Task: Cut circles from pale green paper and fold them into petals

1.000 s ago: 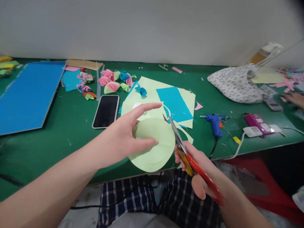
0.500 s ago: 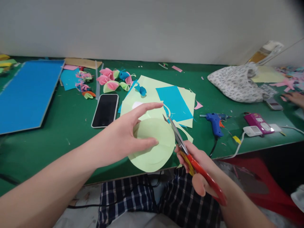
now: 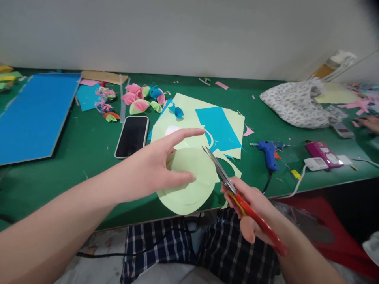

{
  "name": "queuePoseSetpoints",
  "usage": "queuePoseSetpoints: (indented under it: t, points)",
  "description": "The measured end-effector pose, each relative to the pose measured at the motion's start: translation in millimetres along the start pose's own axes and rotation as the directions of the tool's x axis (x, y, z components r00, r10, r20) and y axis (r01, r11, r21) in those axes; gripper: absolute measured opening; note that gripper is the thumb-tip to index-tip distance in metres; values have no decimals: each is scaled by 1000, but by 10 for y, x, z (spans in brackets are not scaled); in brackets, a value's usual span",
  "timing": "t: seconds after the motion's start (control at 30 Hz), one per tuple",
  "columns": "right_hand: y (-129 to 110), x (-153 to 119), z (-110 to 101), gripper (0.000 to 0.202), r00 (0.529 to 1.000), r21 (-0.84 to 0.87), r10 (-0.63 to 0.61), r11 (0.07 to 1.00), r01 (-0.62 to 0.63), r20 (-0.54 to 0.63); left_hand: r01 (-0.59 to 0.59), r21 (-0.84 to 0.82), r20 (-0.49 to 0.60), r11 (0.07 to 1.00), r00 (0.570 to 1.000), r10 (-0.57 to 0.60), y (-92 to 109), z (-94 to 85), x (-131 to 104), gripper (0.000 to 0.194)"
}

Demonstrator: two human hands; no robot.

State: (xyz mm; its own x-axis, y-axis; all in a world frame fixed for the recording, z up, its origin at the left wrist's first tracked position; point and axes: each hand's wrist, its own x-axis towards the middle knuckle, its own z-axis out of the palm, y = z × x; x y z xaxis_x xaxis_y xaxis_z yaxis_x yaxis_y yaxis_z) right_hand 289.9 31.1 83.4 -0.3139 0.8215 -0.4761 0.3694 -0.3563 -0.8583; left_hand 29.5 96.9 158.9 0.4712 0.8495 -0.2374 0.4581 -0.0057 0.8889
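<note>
Pale green paper (image 3: 189, 193), cut roughly round, is held by my left hand (image 3: 160, 163) above the table's front edge. My thumb lies on top of the paper, the index finger stretches out past its far side, and the other fingers are hidden beneath. My right hand (image 3: 242, 205) grips scissors (image 3: 237, 193) with red and yellow handles. Their blades lie along the paper's right edge, nearly closed. Under and behind the round piece are pale green sheets (image 3: 186, 106), a blue sheet (image 3: 219, 126) and curved green offcuts (image 3: 233, 167).
A phone (image 3: 132, 137), paper petals (image 3: 139, 98) and a blue board (image 3: 38, 118) lie to the left. On the right are a blue glue gun (image 3: 268, 154), a purple power strip (image 3: 324, 154), a patterned cloth bag (image 3: 293, 102) and another person's hand (image 3: 370, 124).
The scissor blades have come closer together at the paper's edge. My right hand has shifted slightly right, and the paper has turned slightly in my left hand.
</note>
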Motion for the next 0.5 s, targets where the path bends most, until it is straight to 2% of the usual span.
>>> queuePoseSetpoints:
  t: [0.1, 0.2, 0.37, 0.5]
  points:
    - [-70, -35, -1, 84, 1000, -16, 3, 1000, -4, -19, 96, -5, 23, 995, 995, -96, 57, -1, -11, 75]
    - [-174, -77, 7, 82, 996, 36, 85, 996, -85, -9, 114, 2, 25, 993, 993, -114, 81, -11, -11, 77]
    - [-246, -109, 16, 53, 975, 123, 223, 968, -220, -9, 101, 7, 60, 995, 993, -102, 78, -35, -5, 77]
    - [-196, -74, 13, 35, 977, 141, 207, 970, -199, -50, 98, -7, 91, 995, 991, -97, 82, -46, 0, 77]
